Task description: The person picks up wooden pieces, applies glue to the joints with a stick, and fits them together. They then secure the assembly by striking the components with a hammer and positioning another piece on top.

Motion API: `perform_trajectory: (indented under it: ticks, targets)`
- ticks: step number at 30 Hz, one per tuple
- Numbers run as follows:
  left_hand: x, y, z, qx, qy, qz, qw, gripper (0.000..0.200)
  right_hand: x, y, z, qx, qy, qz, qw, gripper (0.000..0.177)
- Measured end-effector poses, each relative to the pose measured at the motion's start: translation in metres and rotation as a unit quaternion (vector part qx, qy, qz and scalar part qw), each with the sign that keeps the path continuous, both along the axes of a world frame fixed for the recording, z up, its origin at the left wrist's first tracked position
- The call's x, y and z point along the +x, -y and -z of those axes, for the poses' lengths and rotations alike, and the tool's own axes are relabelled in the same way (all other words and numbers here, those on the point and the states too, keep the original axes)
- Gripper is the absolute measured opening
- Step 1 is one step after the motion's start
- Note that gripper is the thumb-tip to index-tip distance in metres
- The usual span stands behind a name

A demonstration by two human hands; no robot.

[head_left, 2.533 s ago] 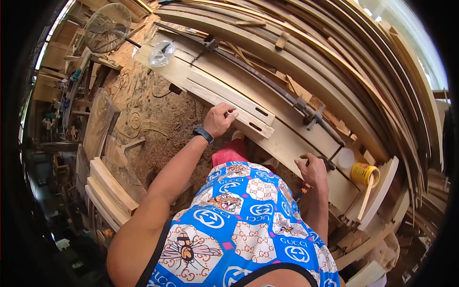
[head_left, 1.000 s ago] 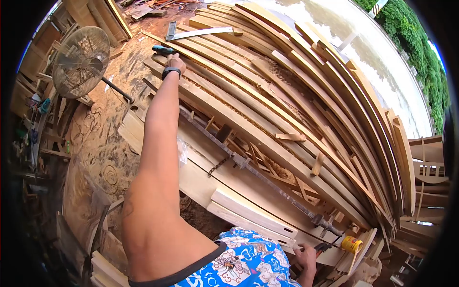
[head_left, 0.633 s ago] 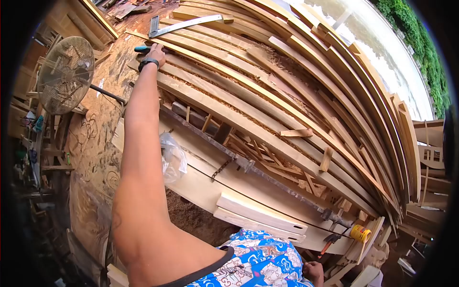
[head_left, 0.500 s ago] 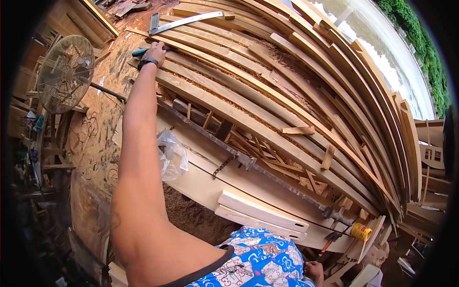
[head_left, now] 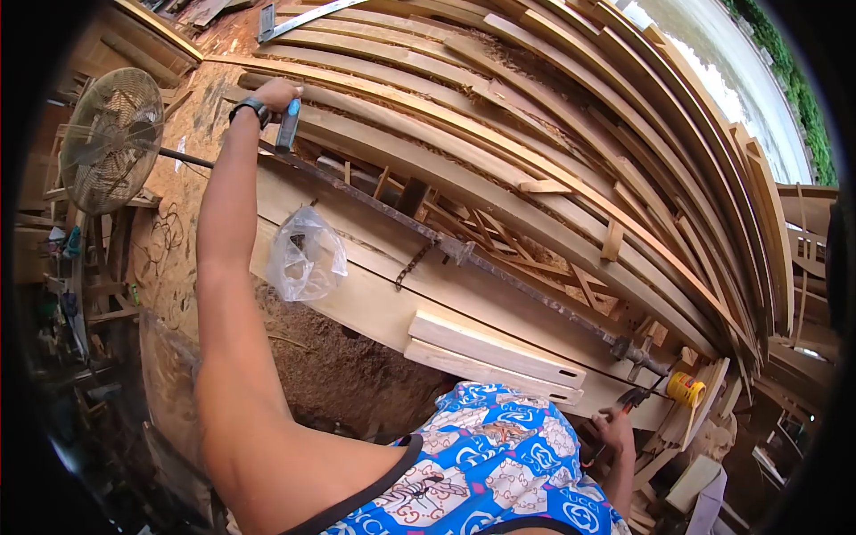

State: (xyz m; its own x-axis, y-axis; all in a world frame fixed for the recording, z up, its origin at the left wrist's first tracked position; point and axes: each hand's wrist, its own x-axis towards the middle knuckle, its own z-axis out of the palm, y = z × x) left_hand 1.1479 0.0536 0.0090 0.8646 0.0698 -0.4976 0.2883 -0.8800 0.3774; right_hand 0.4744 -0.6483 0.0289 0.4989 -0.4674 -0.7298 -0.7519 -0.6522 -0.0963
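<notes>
My left hand (head_left: pixel 275 94) is stretched far out at the upper left, wearing a dark wrist band, its fingers closed round a hand tool with a blue-and-dark handle (head_left: pixel 287 127). The tool's working end is hidden. Beside it run long wooden boards (head_left: pixel 374 143) and the far end of a rusty metal bar clamp (head_left: pixel 544 283). Low on the right, my right hand (head_left: pixel 613 430) has its fingers apart, right at the handle of a black-and-orange tool (head_left: pixel 633 398). That tool lies near a yellow tin (head_left: pixel 685 390).
Two pale slotted wood pieces (head_left: pixel 495 352) lie on a wide plank (head_left: pixel 357 294), with a clear plastic bag (head_left: pixel 306 254) farther left. A standing fan (head_left: pixel 111 141) is at the left. A metal square (head_left: pixel 312 18) rests on the boards, and a chain (head_left: pixel 413 266) hangs by the clamp.
My left hand has drawn the blue-handled tool nearer, off the boards, and its handle now points down. My right hand has come forward to the black-and-orange tool. The view has shifted.
</notes>
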Motion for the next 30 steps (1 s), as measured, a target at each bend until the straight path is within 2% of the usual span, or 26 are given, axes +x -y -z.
perform_trajectory:
  ticks: [1,2,4,5,6,8,10,11,12,14,16,18,19,20,22,23,24,25,26,27,28,30]
  targets:
    - [-0.003,-0.005,0.009,-0.150,0.021,-0.078,0.985,0.029,-0.006,0.014,0.014,0.001,0.058,-0.063,0.996,0.038]
    - [-0.012,0.003,0.006,-0.295,0.040,-0.153,0.942,0.028,0.009,0.006,0.007,-0.011,0.082,-0.093,0.992,0.038]
    - [-0.035,0.015,-0.029,-0.310,-0.066,-0.136,0.938,0.023,0.032,-0.007,-0.009,-0.026,0.102,-0.121,0.987,0.037]
    - [-0.058,0.034,-0.040,-0.336,-0.065,-0.167,0.925,0.021,0.041,-0.016,-0.017,-0.023,0.123,-0.128,0.984,0.038]
    - [-0.073,0.044,-0.032,-0.369,-0.007,-0.133,0.920,0.030,0.049,-0.026,-0.026,-0.008,0.134,-0.122,0.983,0.040]
    - [-0.102,0.061,-0.011,-0.447,-0.071,-0.135,0.882,0.021,0.066,-0.049,-0.038,-0.002,0.166,-0.140,0.976,0.039]
    - [-0.172,0.122,-0.009,-0.519,-0.057,-0.150,0.840,0.021,0.079,-0.069,-0.039,0.058,0.238,-0.156,0.957,0.040]
    - [-0.183,0.134,0.025,-0.568,-0.069,-0.185,0.799,0.019,0.090,-0.088,-0.050,0.067,0.299,-0.181,0.935,0.041]
    - [-0.217,0.169,0.027,-0.601,-0.098,-0.169,0.775,0.019,0.092,-0.097,-0.045,0.098,0.342,-0.193,0.914,0.047]
    - [-0.310,0.268,-0.009,-0.607,-0.137,-0.190,0.759,0.016,0.103,-0.120,-0.058,0.176,0.378,-0.202,0.886,0.077]
    - [-0.366,0.325,0.015,-0.669,-0.270,-0.129,0.680,0.018,0.098,-0.131,-0.060,0.147,0.382,-0.269,0.872,0.091]
    - [-0.428,0.384,0.016,-0.680,-0.346,-0.148,0.629,0.020,0.082,-0.123,-0.050,0.186,0.429,-0.295,0.833,0.091]
    - [-0.462,0.409,0.026,-0.710,-0.404,-0.119,0.564,0.019,0.075,-0.116,-0.050,0.186,0.505,-0.293,0.790,0.074]
    - [-0.500,0.436,0.034,-0.739,-0.451,-0.089,0.492,0.022,0.057,-0.097,-0.050,0.188,0.502,-0.303,0.788,0.074]
    - [-0.532,0.457,0.014,-0.674,-0.463,-0.087,0.569,0.022,0.024,-0.073,-0.052,0.210,0.535,-0.264,0.774,0.051]
    - [-0.538,0.457,0.020,-0.662,-0.465,-0.056,0.586,0.025,0.014,-0.068,-0.055,0.198,0.543,-0.246,0.779,0.035]
    - [-0.543,0.455,0.028,-0.662,-0.465,-0.057,0.585,0.025,0.002,-0.063,-0.057,0.198,0.541,-0.247,0.779,0.035]
    - [-0.548,0.453,0.039,-0.591,-0.261,0.115,0.755,0.031,-0.014,-0.057,-0.057,0.195,0.535,-0.154,0.808,0.035]
    - [-0.550,0.449,0.048,-0.456,-0.029,0.276,0.846,0.039,-0.026,-0.049,-0.054,0.189,0.524,-0.059,0.828,0.034]
    - [-0.547,0.443,0.058,-0.375,0.171,0.370,0.833,0.060,-0.034,-0.038,-0.050,0.217,0.549,-0.035,0.806,0.037]
    - [-0.543,0.439,0.069,-0.276,0.222,0.438,0.826,0.082,-0.042,-0.034,-0.045,0.219,0.549,-0.032,0.806,0.037]
    - [-0.521,0.406,0.085,-0.152,0.292,0.492,0.806,0.102,-0.027,-0.064,-0.039,0.342,0.555,0.137,0.745,0.045]
